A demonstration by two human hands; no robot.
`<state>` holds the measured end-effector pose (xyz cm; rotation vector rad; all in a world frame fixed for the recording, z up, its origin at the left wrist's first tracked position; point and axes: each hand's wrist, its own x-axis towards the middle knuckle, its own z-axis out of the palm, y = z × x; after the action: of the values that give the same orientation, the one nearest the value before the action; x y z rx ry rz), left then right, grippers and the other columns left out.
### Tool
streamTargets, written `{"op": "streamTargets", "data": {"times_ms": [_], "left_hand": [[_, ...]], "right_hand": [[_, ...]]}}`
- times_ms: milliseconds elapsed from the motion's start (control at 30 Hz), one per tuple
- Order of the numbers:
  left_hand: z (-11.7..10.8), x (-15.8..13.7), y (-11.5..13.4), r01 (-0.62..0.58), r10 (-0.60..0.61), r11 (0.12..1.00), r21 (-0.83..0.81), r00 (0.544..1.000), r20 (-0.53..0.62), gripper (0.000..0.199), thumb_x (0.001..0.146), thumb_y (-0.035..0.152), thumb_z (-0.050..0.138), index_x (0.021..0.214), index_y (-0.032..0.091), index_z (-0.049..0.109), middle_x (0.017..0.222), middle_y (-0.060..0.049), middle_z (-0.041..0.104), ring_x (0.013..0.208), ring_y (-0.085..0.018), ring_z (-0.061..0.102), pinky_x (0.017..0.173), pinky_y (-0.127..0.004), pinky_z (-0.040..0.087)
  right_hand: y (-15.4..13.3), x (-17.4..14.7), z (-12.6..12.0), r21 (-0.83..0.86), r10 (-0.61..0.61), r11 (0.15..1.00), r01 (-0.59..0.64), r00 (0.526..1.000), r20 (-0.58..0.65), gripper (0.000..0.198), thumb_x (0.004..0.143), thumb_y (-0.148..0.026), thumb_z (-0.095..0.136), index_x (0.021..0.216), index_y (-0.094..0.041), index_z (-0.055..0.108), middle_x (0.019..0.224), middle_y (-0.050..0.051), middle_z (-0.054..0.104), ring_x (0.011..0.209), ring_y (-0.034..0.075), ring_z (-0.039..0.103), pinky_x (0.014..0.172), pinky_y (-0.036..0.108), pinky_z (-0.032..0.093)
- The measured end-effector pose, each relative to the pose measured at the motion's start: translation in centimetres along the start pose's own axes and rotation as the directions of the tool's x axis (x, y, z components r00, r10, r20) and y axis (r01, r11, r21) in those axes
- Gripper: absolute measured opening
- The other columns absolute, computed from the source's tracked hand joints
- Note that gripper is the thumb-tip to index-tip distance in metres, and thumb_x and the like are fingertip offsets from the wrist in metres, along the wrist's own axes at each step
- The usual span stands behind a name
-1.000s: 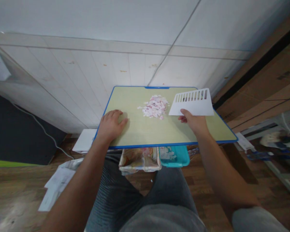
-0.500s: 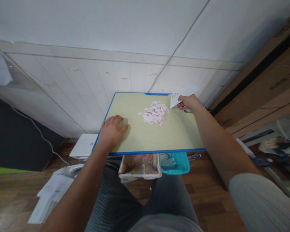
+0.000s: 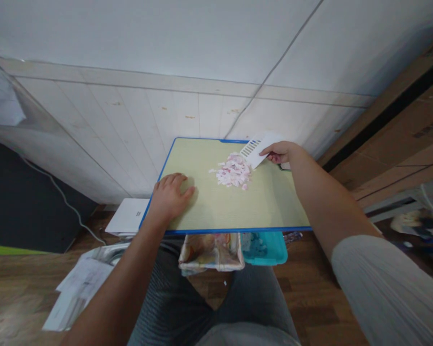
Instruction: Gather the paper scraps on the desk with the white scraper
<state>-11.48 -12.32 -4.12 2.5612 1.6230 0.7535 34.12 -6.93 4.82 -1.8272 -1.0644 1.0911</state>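
A heap of small pink and white paper pieces (image 3: 234, 172) lies on a pale yellow board (image 3: 216, 211) with a blue rim. At the heap's right side, my right hand (image 3: 279, 151) is closed on a white card (image 3: 260, 150) with a row of slots along one end. The slotted end reaches the heap's upper right edge; whether it touches the pieces I cannot tell. My left hand (image 3: 173, 194) rests flat on the board's left side with its fingers spread, holding nothing. A dark-edged object (image 3: 285, 166) lies partly hidden beneath my right wrist.
Below the board's front edge are a cloth-lined basket (image 3: 212, 264) and a turquoise plastic box (image 3: 269, 254). A white box (image 3: 127, 216) stands left of the board. Cardboard boxes (image 3: 393, 129) rise at the right, and a panelled wall (image 3: 180, 113) stands behind.
My right hand has turned the white card so more of its slotted face shows, and brought it left against the heap's edge. My left hand stays in place on the board.
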Motion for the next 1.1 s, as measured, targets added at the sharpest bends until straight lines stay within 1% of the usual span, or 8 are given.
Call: {"op": "streamTargets", "data": {"times_ms": [67, 133, 367, 467, 633, 800, 967, 1100], "left_hand": [[0.0, 0.0, 0.0, -0.001, 0.001, 1.0, 0.002, 1.0, -0.003, 0.044, 0.107, 0.045, 0.064, 0.141, 0.02, 0.076, 0.157, -0.018, 0.075, 0.151, -0.041, 0.065, 0.132, -0.06, 0.049], [0.0, 0.0, 0.1, -0.007, 0.007, 1.0, 0.003, 1.0, -0.001, 0.045, 0.107, 0.044, 0.064, 0.141, 0.018, 0.076, 0.156, -0.019, 0.075, 0.151, -0.042, 0.065, 0.132, -0.061, 0.049], [-0.1, 0.0, 0.2, -0.001, 0.001, 1.0, -0.006, 1.0, 0.013, 0.044, 0.108, 0.044, 0.065, 0.142, 0.017, 0.077, 0.155, -0.02, 0.075, 0.151, -0.042, 0.065, 0.132, -0.06, 0.049], [-0.1, 0.0, 0.2, -0.008, 0.008, 1.0, -0.007, 1.0, 0.007, 0.044, 0.109, 0.043, 0.065, 0.141, 0.016, 0.077, 0.155, -0.021, 0.075, 0.151, -0.042, 0.065, 0.132, -0.061, 0.049], [0.0, -0.1, 0.3, -0.007, 0.007, 1.0, 0.0, 1.0, -0.006, 0.045, 0.108, 0.043, 0.065, 0.141, 0.016, 0.076, 0.155, -0.021, 0.075, 0.151, -0.042, 0.065, 0.132, -0.06, 0.049], [0.0, 0.1, 0.2, -0.003, 0.003, 1.0, 0.012, 1.0, 0.01, 0.047, 0.108, 0.044, 0.062, 0.142, 0.014, 0.076, 0.156, -0.021, 0.074, 0.151, -0.043, 0.065, 0.132, -0.061, 0.049], [0.0, 0.2, -0.2, -0.005, 0.004, 1.0, 0.011, 1.0, 0.01, 0.049, 0.109, 0.048, 0.06, 0.141, 0.014, 0.076, 0.156, -0.021, 0.074, 0.149, -0.043, 0.066, 0.133, -0.059, 0.049], [0.2, 0.3, -0.5, -0.036, 0.036, 0.999, 0.003, 0.999, -0.008, 0.047, 0.109, 0.047, 0.059, 0.138, 0.015, 0.076, 0.152, -0.021, 0.076, 0.148, -0.042, 0.067, 0.132, -0.058, 0.05]], "right_hand": [[-0.2, -0.3, 1.1, -0.005, 0.073, 0.997, -0.072, 0.994, 0.077, 0.022, 0.091, 0.0, 0.09, 0.088, -0.014, 0.073, 0.063, -0.002, 0.069, 0.048, 0.008, 0.048, 0.046, 0.018, 0.042], [-0.5, -0.7, 2.2, -0.005, 0.12, 0.993, -0.12, 0.983, 0.137, 0.022, 0.09, 0.003, 0.086, 0.088, -0.015, 0.074, 0.064, 0.001, 0.073, 0.047, 0.008, 0.05, 0.046, 0.017, 0.043], [-2.1, -3.4, 4.2, -0.024, 0.033, 0.999, -0.029, 0.98, 0.196, 0.021, 0.084, 0.0, 0.091, 0.095, -0.014, 0.079, 0.076, 0.009, 0.083, 0.051, 0.012, 0.062, 0.045, 0.019, 0.051], [-2.8, -4.7, 5.1, -0.053, -0.085, 0.994, 0.093, 0.987, 0.137, 0.028, 0.077, 0.0, 0.093, 0.098, -0.014, 0.081, 0.082, 0.012, 0.085, 0.054, 0.017, 0.069, 0.046, 0.024, 0.058], [-3.7, -7.0, 7.4, -0.151, -0.327, 0.937, 0.315, 0.943, -0.065, 0.009, 0.085, -0.007, 0.085, 0.085, -0.012, 0.078, 0.069, 0.014, 0.077, 0.054, 0.021, 0.071, 0.049, 0.028, 0.059], [-3.6, -9.8, 13.7, -0.255, -0.464, 0.861, 0.439, 0.885, -0.043, 0.01, 0.093, -0.019, 0.077, 0.097, -0.014, 0.085, 0.082, 0.013, 0.085, 0.072, 0.028, 0.084, 0.075, 0.034, 0.07], [-3.4, -9.9, 18.7, -0.352, -0.455, 0.834, 0.425, 0.89, -0.003, 0.015, 0.095, -0.021, 0.075, 0.1, -0.016, 0.088, 0.091, 0.012, 0.09, 0.089, 0.03, 0.09, 0.09, 0.032, 0.07], [-2.7, -8.4, 17.4, -0.415, -0.398, 0.847, 0.334, 0.914, -0.077, 0.018, 0.095, -0.023, 0.074, 0.102, -0.014, 0.088, 0.094, 0.016, 0.091, 0.088, 0.031, 0.09, 0.086, 0.032, 0.07]]}}
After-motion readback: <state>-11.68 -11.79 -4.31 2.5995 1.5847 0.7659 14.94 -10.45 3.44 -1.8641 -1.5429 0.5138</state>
